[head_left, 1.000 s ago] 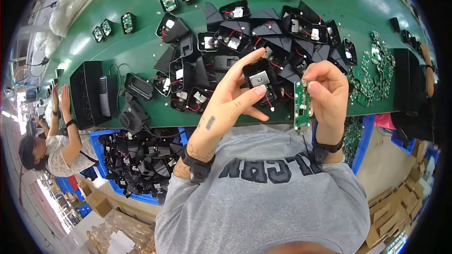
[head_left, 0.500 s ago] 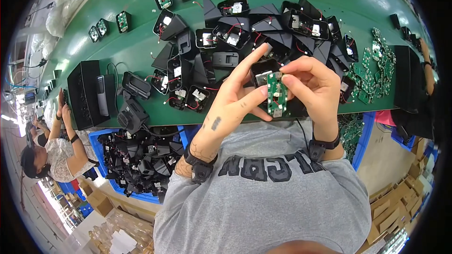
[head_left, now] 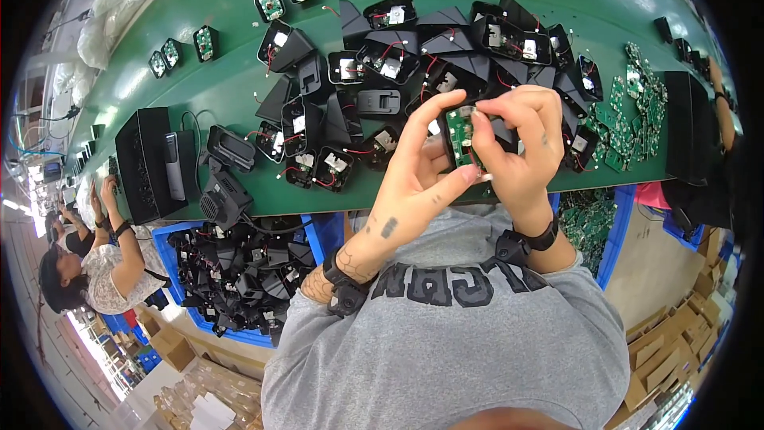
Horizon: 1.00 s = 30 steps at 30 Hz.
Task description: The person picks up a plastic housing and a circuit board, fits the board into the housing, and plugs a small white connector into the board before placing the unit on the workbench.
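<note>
Close in front of me, my left hand (head_left: 414,179) wraps round a small black plastic housing, mostly hidden by the fingers. A green circuit board (head_left: 458,129) sits at the mouth of that housing; whether it is fully seated I cannot tell. My left thumb presses near its lower end, where a small white part shows. My right hand (head_left: 521,139) is closed, thumb and forefinger pinching the board's upper right edge. Just beyond both hands lies a heap of open black housings (head_left: 390,60) with red wires and white connectors.
Loose circuit boards (head_left: 637,111) lie heaped at the right. Several housings fitted with boards (head_left: 205,44) stand far left. A black box (head_left: 143,167) is at the left, near a blue bin (head_left: 243,338) of black parts. A co-worker (head_left: 111,271) works at the far left.
The circuit board has moved up and back against the housing, turning slightly. My right hand has curled closer over it, and my left thumb has slid toward its lower end.
</note>
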### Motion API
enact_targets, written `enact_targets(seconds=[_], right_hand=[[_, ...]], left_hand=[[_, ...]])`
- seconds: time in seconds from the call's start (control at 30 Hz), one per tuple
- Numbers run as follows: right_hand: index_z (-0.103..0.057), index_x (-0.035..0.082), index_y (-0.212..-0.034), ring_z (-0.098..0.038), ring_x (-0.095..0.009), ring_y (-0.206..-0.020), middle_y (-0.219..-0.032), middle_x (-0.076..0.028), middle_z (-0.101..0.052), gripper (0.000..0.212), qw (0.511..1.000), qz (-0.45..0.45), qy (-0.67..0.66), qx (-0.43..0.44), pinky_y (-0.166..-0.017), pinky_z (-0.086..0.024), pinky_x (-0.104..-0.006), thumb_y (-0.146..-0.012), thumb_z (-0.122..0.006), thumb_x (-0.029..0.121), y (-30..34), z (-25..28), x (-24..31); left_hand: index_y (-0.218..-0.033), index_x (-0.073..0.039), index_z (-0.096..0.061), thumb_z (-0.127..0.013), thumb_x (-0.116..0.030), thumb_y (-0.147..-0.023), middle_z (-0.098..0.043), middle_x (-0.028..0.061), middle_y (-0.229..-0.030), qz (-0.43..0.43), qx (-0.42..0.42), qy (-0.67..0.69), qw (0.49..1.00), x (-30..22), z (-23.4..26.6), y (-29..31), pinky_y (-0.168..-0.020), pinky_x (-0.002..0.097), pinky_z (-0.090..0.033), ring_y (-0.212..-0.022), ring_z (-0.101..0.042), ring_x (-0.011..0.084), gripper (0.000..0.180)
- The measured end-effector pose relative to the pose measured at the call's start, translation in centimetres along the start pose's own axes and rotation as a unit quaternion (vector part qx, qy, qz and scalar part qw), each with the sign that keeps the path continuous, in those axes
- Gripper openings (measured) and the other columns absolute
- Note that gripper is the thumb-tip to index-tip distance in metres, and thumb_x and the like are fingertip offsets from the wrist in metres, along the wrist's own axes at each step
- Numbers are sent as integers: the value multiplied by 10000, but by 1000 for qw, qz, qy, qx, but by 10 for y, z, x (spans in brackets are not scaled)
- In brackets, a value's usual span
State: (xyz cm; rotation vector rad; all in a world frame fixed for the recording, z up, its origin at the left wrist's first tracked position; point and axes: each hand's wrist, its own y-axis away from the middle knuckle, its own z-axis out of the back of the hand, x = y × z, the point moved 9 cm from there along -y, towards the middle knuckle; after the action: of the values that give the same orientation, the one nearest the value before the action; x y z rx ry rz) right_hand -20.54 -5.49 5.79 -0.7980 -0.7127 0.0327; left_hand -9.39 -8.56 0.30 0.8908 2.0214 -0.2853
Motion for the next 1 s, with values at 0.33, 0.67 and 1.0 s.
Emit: enact_targets(seconds=[0.33, 0.67, 1.0], right_hand=[[-479, -31, -1295, -569, -150, -1056, -1192, -110, -576, 514, 781, -344, -473, 222, -912, -452, -282, -797, -606, -56, 28, -42, -24], [-513, 2, -1273, -569, -116, -1033, -1165, -65, -590, 522, 852, -275, -389, 219, -875, -449, -246, -768, -611, -89, 31, -23, 12], [-470, -18, -1321, -538, -131, -1099, -1274, -83, -538, 530, 866, -220, -398, 207, -907, -450, -273, -807, -571, -99, 32, -16, 37]], left_hand=[[-1383, -63, -353, -481, 135, -863, -439, 76, -1290, -11, 16, -85, 996, 6, 1, 9, -892, 309, -530, -1089, -545, 166, 571], [-1251, -41, -434, -427, 181, -832, -460, 87, -1209, -114, 48, -197, 973, -14, -18, 37, -791, 313, -590, -1045, -562, 176, 474], [-1324, -73, -310, -382, 183, -850, -436, 118, -1239, -172, 50, -276, 945, -25, -29, 54, -779, 311, -589, -1100, -545, 216, 543]])
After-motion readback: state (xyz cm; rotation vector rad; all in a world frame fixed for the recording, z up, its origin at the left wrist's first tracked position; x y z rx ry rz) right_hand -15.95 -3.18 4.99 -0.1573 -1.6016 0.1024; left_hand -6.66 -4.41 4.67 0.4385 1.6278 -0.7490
